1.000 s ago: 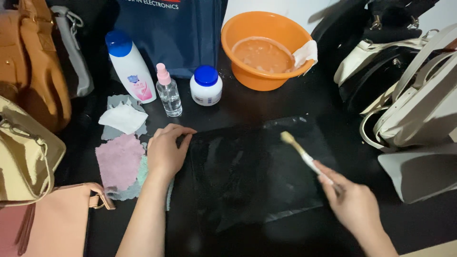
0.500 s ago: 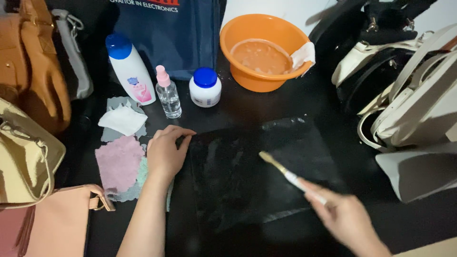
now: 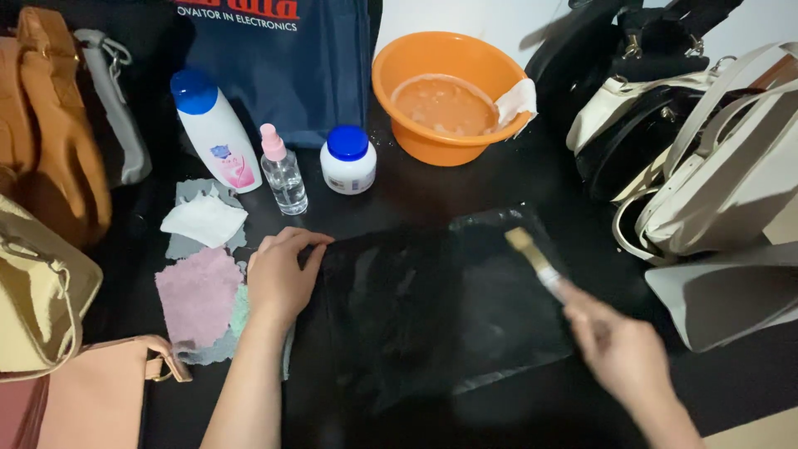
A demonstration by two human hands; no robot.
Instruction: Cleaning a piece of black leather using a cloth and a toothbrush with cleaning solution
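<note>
A black bag is pinned flat near the desk's front edge by the left hand, palm down and grasping nothing, so it stays put. A brush is clenched in the right hand, bristles over its right part. An orange basin of water is set toward the back edge of the dark desk.

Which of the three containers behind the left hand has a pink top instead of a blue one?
The small clear spray bottle in the middle. The tall white bottle to its left and the squat white jar to its right both have blue caps.
</note>
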